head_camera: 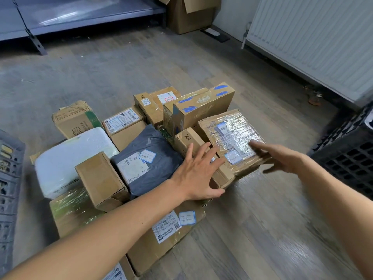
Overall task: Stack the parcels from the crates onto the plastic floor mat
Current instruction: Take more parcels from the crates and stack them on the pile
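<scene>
A: Parcels [125,136], where do they lie?

B: Packed close in a pile on the floor, all round the grey bag [145,156]. A white foam box [66,158] sits left of the bag and a taped box [232,134] right of it. A small box marked X4 [186,138] lies between the bag and the taped box.

A: And the left hand?

B: The left hand [198,172] is just right of the bag, flat, with its fingers [188,152] straight and spread. They lie over the small box, the tips reaching the taped box's near edge. It grips nothing.

A: The right hand?

B: The right hand [280,156] is blurred, at the corner of the taped box farthest from the bag. Its forefinger [258,145] stretches over the shiny top and the other fingers hang loose below the edge. Whether it touches, I cannot tell.

A: The crates?

B: A black crate [347,156] stands well right of the bag, a grey crate [10,178] well left.
</scene>
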### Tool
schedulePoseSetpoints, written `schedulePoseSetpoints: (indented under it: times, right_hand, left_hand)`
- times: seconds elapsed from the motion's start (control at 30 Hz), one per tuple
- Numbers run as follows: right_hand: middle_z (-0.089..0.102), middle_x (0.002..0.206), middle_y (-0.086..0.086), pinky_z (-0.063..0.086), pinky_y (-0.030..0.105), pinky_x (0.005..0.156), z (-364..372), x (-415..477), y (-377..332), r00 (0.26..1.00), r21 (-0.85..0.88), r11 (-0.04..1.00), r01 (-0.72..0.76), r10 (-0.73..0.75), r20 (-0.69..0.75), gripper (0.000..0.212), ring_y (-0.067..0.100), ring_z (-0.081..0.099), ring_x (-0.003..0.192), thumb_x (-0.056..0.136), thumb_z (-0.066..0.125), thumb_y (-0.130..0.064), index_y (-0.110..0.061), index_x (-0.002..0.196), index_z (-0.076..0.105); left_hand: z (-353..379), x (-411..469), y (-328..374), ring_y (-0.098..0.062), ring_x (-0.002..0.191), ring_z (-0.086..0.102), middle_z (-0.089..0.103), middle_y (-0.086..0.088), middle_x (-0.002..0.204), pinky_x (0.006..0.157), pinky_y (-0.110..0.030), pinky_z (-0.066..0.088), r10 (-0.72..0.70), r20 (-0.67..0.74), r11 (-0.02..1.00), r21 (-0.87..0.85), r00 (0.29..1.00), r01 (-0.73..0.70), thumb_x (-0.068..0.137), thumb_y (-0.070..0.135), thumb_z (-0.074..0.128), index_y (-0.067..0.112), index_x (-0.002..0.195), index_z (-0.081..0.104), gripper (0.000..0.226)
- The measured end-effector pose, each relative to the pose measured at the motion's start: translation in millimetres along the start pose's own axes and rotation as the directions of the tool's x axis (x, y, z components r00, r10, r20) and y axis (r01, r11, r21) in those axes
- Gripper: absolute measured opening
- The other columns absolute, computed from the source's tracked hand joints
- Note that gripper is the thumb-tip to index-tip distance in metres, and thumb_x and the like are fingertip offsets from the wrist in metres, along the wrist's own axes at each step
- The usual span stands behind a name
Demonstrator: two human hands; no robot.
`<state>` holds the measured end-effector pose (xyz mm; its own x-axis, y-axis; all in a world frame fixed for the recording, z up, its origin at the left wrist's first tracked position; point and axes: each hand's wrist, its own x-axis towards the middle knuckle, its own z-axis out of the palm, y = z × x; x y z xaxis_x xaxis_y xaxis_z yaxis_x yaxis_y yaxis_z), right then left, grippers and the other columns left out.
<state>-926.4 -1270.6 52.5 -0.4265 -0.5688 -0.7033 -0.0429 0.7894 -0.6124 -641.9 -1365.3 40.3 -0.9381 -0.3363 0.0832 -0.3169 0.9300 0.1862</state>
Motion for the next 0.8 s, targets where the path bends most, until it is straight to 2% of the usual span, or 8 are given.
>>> schedulePoseSetpoints:
  times: [0.1,0.23,0.3,0.37,0.43,0.6,0.7,0.8]
  right_hand:
    - [0.061,0.080,-0.003,0.049,0.055,0.098,6.6,1.6,14.0,0.997,0.200,0.980,-0.020,0.005,0.076,0.035,0.016,0.062,0.076,0.080,0.067,-0.058,-0.030,0.101,0.070]
    - [0.058,0.097,0.011,0.050,0.057,0.096,4.6,7.4,12.9,0.996,0.323,0.945,0.055,-0.074,0.048,0.037,0.024,0.059,0.089,0.076,0.075,-0.046,-0.021,0.103,0.070]
    - [0.058,0.097,0.009,0.050,0.058,0.095,2.3,11.4,8.1,0.990,0.332,0.938,0.104,-0.128,0.050,0.030,0.023,0.058,0.089,0.082,0.073,-0.040,-0.020,0.105,0.071]
    - [0.059,0.083,0.000,0.050,0.057,0.097,0.1,13.3,1.4,0.983,0.298,0.945,0.132,-0.163,0.080,0.013,0.015,0.059,0.078,0.088,0.068,-0.035,-0.025,0.094,0.073]
    - [0.059,0.077,-0.004,0.050,0.054,0.097,-5.5,14.6,-3.0,0.980,0.258,0.959,0.120,-0.155,0.122,0.010,0.012,0.059,0.073,0.087,0.070,-0.037,-0.027,0.088,0.073]
    - [0.062,0.088,0.005,0.053,0.051,0.093,-20.2,17.1,-1.4,0.970,0.219,0.970,0.104,-0.147,0.193,0.059,0.019,0.061,0.083,0.049,0.093,-0.052,-0.023,0.096,0.073]
    - [0.064,0.096,0.008,0.056,0.047,0.087,-22.1,19.5,2.7,0.971,0.218,0.971,0.100,-0.144,0.193,0.064,0.020,0.064,0.085,0.049,0.093,-0.052,-0.022,0.102,0.073]
    - [0.064,0.093,0.006,0.055,0.048,0.089,-17.0,18.7,7.2,0.973,0.225,0.968,0.113,-0.154,0.175,0.067,0.020,0.063,0.084,0.047,0.093,-0.054,-0.022,0.103,0.073]
  left_hand:
    - [0.9,0.3,-0.4,-0.032,0.149,0.012,0.024,-0.005,0.158,0.115,-0.067,0.012,0.009,0.013,1.000,0.002,1.000,-0.009,0.077,0.073,0.055,0.028,0.148,0.034,0.086]
    - [0.6,0.2,-0.5,-0.030,0.150,0.008,0.021,-0.006,0.160,0.116,-0.066,0.010,0.009,0.031,1.000,0.006,0.999,-0.009,0.078,0.075,0.052,0.027,0.149,0.033,0.088]
    - [0.8,-0.8,-1.0,-0.030,0.150,0.008,0.022,-0.006,0.159,0.116,-0.066,0.011,0.013,0.026,1.000,0.013,1.000,-0.014,0.078,0.076,0.051,0.027,0.148,0.034,0.087]
    - [0.9,-2.5,-2.3,-0.030,0.150,0.008,0.024,-0.006,0.158,0.115,-0.067,0.012,0.016,0.024,1.000,0.015,1.000,-0.017,0.078,0.077,0.051,0.027,0.147,0.036,0.086]
    - [1.3,-3.7,-3.4,-0.030,0.150,0.007,0.024,-0.006,0.157,0.115,-0.067,0.012,0.018,0.017,1.000,0.010,1.000,-0.018,0.078,0.077,0.051,0.027,0.148,0.036,0.086]
    - [1.1,-3.5,-1.5,-0.029,0.150,0.008,0.026,-0.007,0.157,0.115,-0.067,0.011,0.021,0.004,1.000,-0.005,1.000,-0.021,0.078,0.074,0.054,0.027,0.149,0.036,0.087]
    - [2.6,-4.9,-2.8,-0.030,0.149,0.010,0.028,-0.008,0.156,0.115,-0.067,0.011,0.029,-0.013,1.000,-0.003,0.999,-0.029,0.079,0.074,0.053,0.027,0.150,0.034,0.087]
    - [4.2,-5.6,-4.1,-0.030,0.151,0.009,0.026,-0.008,0.159,0.115,-0.066,0.010,0.029,-0.003,0.999,0.018,1.000,-0.029,0.080,0.076,0.050,0.026,0.151,0.034,0.089]
